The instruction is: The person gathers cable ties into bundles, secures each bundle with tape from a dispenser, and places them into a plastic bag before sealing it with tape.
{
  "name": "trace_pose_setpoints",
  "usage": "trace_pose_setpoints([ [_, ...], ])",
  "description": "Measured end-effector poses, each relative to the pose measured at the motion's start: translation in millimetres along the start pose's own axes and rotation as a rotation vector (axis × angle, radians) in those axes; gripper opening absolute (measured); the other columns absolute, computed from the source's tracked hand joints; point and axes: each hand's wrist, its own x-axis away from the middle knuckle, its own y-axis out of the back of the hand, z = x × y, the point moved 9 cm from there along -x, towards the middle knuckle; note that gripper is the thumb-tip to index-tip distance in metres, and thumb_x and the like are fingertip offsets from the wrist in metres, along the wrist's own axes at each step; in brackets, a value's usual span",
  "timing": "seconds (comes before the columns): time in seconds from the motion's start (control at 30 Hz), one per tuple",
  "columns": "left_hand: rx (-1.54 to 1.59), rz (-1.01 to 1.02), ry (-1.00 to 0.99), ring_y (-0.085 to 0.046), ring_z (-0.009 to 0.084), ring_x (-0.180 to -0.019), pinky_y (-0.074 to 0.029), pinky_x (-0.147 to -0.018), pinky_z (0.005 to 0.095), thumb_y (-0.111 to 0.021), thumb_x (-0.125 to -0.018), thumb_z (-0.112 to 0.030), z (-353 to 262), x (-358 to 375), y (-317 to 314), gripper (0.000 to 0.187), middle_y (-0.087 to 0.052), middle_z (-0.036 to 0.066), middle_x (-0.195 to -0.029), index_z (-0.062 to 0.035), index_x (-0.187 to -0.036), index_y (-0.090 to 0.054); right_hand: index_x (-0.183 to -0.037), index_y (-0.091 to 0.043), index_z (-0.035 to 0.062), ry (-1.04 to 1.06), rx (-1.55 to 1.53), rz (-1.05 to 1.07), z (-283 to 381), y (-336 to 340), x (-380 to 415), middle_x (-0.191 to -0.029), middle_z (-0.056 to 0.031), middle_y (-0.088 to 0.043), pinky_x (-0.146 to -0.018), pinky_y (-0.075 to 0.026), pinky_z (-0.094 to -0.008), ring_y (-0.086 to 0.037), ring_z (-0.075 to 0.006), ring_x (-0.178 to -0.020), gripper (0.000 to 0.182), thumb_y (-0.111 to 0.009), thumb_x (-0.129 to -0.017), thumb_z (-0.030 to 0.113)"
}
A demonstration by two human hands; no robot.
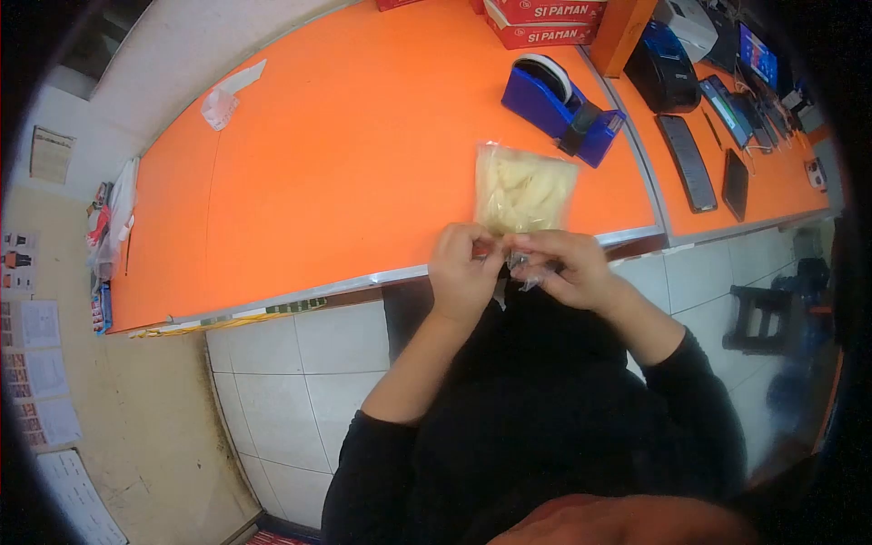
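Observation:
A clear plastic bag (525,186) with pale yellow pieces inside lies on the orange counter, close to its front edge. Its near end is gathered between my two hands, just over the edge. With bent fingers, my left hand (465,272) pinches this end from the left; a bit of red shows by its fingertips. My right hand (572,265) grips the crumpled clear plastic from the other side, and a loose piece of it sticks out below the thumb. The fingertips of both hands nearly meet.
A blue tape dispenser (563,104) stands behind the bag. Red boxes (547,23) are stacked at the back. Phones (688,163) and a black device (663,68) rest on the right-hand counter. A crumpled wrapper (219,109) lies far left. A dark stool (761,318) stands on the floor.

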Motion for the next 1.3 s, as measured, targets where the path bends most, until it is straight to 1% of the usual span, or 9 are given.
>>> trace_pose_setpoints([
  [0.3,0.082,0.144,-0.397,-0.056,0.0357,-0.094,-0.046,-0.081,0.0404,-0.069,-0.068,-0.009,-69.6,-19.2,5.0,0.031,-0.058,0.018,-0.102,-0.0015,-0.095,-0.058,-0.125,-0.037,-0.0023,0.138,-0.477,-0.464,40.6,18.1,-18.4,-0.122,-0.0187,-0.049,-0.082,-0.049,-0.0278,-0.058,-0.0209,-0.103,0.047,-0.052,-0.081,-0.010],
  [0.47,0.321,0.255,-0.130,-0.055,0.0317,-0.103,-0.043,-0.088,0.0399,-0.061,-0.080,-0.013,-5.8,-11.9,-11.4,0.028,-0.057,0.018,-0.106,-0.0010,-0.105,-0.054,-0.130,-0.033,-0.0035,0.215,-0.407,-0.233,62.1,-0.2,-27.6,-0.130,-0.0176,-0.043,-0.096,-0.039,-0.0319,-0.048,-0.0240,-0.117,0.058,-0.060,-0.078,-0.001],
  [0.53,0.619,0.189,0.186,-0.056,0.0245,-0.102,-0.044,-0.087,0.0362,-0.045,-0.092,-0.013,6.7,-14.1,-9.3,0.019,-0.058,0.016,-0.106,0.0002,-0.103,-0.053,-0.130,-0.033,-0.0035,0.266,-0.276,-0.332,60.2,22.2,-22.9,-0.131,-0.0175,-0.043,-0.097,-0.038,-0.0331,-0.045,-0.0248,-0.119,0.061,-0.062,-0.077,0.002],
  [0.6,0.735,0.153,0.246,-0.056,0.0248,-0.101,-0.044,-0.087,0.0364,-0.044,-0.092,-0.014,1.7,-25.0,6.1,0.019,-0.058,0.016,-0.105,0.0000,-0.101,-0.053,-0.130,-0.032,-0.0036,0.315,-0.141,-0.426,54.5,48.3,-24.5,-0.131,-0.0174,-0.042,-0.099,-0.036,-0.0343,-0.043,-0.0256,-0.121,0.063,-0.064,-0.077,0.006],
  [0.73,1.193,0.236,0.325,-0.057,0.0253,-0.096,-0.045,-0.085,0.0372,-0.043,-0.092,-0.016,6.7,-19.7,12.8,0.018,-0.058,0.016,-0.101,-0.0002,-0.097,-0.050,-0.139,-0.018,0.0043,0.024,-0.387,-0.240,2.0,44.3,-37.6,-0.140,-0.0166,-0.027,-0.101,-0.035,-0.0396,-0.038,-0.0274,-0.124,0.082,-0.068,-0.075,0.010],
  [0.77,1.191,0.241,0.324,-0.057,0.0253,-0.096,-0.045,-0.085,0.0372,-0.043,-0.092,-0.016,6.0,-14.2,13.2,0.018,-0.058,0.016,-0.101,-0.0002,-0.097,-0.050,-0.138,-0.019,0.0031,-0.068,-0.675,-0.188,-5.3,23.6,-28.9,-0.139,-0.0173,-0.029,-0.095,-0.041,-0.0358,-0.046,-0.0260,-0.118,0.076,-0.065,-0.077,0.004],
  [0.97,1.161,0.289,0.376,-0.055,0.0258,-0.091,-0.043,-0.087,0.0395,-0.045,-0.090,-0.023,11.0,41.1,10.3,0.025,-0.057,0.016,-0.092,0.0013,-0.097,-0.049,-0.135,-0.025,0.0007,-0.175,-0.849,-0.167,-17.9,-22.6,11.0,-0.135,-0.0203,-0.033,-0.088,-0.047,-0.0290,-0.061,-0.0214,-0.098,0.063,-0.058,-0.081,-0.003],
  [1.17,1.195,0.180,0.441,-0.054,0.0240,-0.084,-0.038,-0.092,0.0435,-0.050,-0.090,-0.030,18.5,85.9,20.9,0.028,-0.053,0.010,-0.080,-0.0028,-0.089,-0.046,-0.131,-0.031,-0.0005,-0.242,-0.752,-0.057,-21.9,-48.4,31.6,-0.129,-0.0206,-0.042,-0.082,-0.050,-0.0254,-0.061,-0.0195,-0.097,0.058,-0.057,-0.081,-0.005],
  [1.3,0.952,0.212,0.605,-0.051,0.0131,-0.080,-0.043,-0.078,0.0306,-0.054,-0.090,-0.024,20.5,90.0,32.3,0.021,-0.053,0.004,-0.082,-0.0051,-0.087,-0.046,-0.124,-0.043,0.0015,-0.161,-0.318,0.054,9.8,-58.0,20.1,-0.118,-0.0147,-0.054,-0.078,-0.052,-0.0265,-0.063,-0.0187,-0.095,0.052,-0.060,-0.075,-0.006],
])
